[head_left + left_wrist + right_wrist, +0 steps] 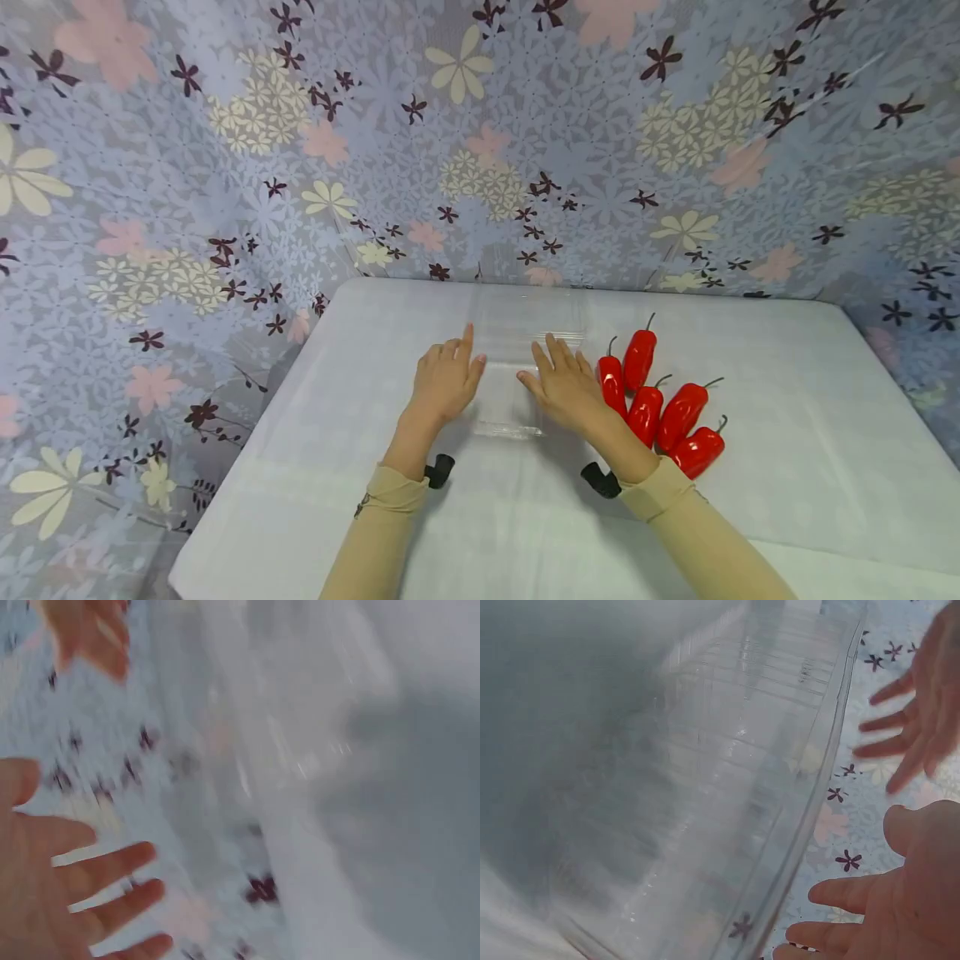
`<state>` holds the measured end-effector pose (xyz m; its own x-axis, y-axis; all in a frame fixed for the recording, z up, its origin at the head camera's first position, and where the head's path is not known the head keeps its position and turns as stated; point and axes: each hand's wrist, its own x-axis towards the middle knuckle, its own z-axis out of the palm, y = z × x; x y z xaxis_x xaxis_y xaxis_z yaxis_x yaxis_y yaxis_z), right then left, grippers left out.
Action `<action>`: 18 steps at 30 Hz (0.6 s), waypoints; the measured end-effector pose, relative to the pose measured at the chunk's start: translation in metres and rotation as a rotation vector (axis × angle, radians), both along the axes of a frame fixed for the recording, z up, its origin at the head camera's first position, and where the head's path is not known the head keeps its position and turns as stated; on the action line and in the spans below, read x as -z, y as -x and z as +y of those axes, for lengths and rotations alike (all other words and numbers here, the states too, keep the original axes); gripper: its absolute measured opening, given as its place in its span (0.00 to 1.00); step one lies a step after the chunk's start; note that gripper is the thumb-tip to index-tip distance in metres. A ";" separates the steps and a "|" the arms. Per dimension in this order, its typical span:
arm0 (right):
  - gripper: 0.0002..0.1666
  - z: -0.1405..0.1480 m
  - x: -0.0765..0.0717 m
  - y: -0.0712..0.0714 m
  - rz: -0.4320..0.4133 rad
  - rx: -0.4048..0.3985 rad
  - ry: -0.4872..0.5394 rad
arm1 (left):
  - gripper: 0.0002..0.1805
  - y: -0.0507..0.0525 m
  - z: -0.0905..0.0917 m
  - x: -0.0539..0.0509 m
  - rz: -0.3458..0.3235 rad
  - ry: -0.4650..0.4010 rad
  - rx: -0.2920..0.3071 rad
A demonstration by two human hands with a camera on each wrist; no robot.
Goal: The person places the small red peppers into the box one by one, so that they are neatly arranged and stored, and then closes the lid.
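A clear plastic container (508, 404) stands on the white table, with a transparent flap or lid (525, 321) lying toward the back wall. My left hand (446, 382) is over its left side with the fingers spread. Over the right side is my right hand (567, 390), fingers extended and holding nothing. In the right wrist view the container (727, 772) looks ribbed and see-through, and both hands appear apart from it. The left wrist view is blurred, but the left hand (82, 877) shows separated fingers and nothing in them.
Several shiny red peppers (639, 360) with thin dark stems lie on the table just right of my right hand and forearm. Behind the white tabletop (795, 400) hangs a flowered covering (480, 150). Black wrist mounts (440, 472) show under both wrists.
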<state>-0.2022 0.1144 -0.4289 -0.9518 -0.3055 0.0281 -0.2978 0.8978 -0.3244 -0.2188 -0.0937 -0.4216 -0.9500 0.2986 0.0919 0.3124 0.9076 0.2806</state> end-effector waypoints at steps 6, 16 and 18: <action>0.40 0.003 0.001 0.000 -0.007 -0.007 0.090 | 0.33 0.012 -0.040 0.023 -0.160 -0.467 -0.078; 0.34 0.053 -0.011 0.014 0.130 0.000 0.497 | 0.34 0.015 -0.048 0.050 -0.535 -0.921 -0.056; 0.34 0.074 -0.014 0.019 0.163 0.047 0.535 | 0.33 0.014 -0.046 0.050 -0.547 -0.960 -0.039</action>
<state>-0.2217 0.1885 -0.4145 -0.9344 -0.1656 0.3153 -0.3457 0.6344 -0.6914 -0.2323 -0.1401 -0.4719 -0.9404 0.2970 -0.1654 -0.0925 0.2446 0.9652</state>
